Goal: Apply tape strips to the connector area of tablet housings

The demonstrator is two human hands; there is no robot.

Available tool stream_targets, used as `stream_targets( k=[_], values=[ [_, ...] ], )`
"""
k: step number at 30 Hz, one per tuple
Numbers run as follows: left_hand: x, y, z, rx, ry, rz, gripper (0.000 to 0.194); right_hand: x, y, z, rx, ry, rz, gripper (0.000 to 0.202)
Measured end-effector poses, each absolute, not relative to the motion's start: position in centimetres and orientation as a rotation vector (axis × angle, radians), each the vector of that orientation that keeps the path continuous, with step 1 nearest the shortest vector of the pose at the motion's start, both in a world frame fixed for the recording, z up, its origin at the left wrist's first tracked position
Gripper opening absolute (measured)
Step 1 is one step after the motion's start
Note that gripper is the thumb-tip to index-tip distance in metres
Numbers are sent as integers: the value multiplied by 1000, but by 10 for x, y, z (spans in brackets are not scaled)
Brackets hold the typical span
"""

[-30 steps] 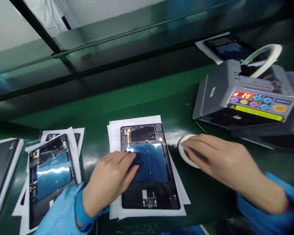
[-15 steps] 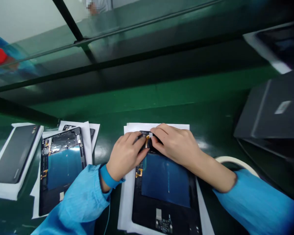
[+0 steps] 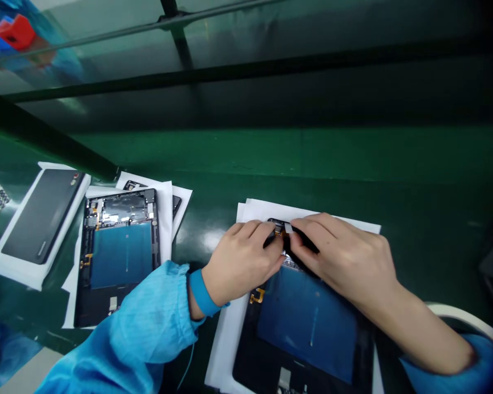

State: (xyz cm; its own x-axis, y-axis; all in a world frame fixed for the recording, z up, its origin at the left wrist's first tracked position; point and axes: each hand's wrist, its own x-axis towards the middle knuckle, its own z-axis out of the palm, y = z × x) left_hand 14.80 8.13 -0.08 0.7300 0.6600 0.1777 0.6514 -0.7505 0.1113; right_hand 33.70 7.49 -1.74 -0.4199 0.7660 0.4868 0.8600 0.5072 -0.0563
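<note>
While the opened tablet (image 3: 308,323) lies on white paper (image 3: 250,210), a small tape strip (image 3: 288,227) is pinched between both hands, left hand (image 3: 240,262) and right hand (image 3: 345,257) together at its top edge; it should be pressed flat, squarely.

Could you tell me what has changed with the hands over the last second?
The right hand left the tape roll and came to the top edge of the open tablet, where it now pinches a small white tape strip. The left hand slid up from the blue panel to the same spot. The tablet stays on its white sheets; the other tablets at left are untouched.
</note>
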Motion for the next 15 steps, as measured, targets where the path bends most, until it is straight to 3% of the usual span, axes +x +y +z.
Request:
stream_targets(
  k=[15],
  values=[
    [147, 80, -3, 2837, 1123, 371, 16, 331, 74, -18, -1345, -2354, -346, 12]
  ],
)
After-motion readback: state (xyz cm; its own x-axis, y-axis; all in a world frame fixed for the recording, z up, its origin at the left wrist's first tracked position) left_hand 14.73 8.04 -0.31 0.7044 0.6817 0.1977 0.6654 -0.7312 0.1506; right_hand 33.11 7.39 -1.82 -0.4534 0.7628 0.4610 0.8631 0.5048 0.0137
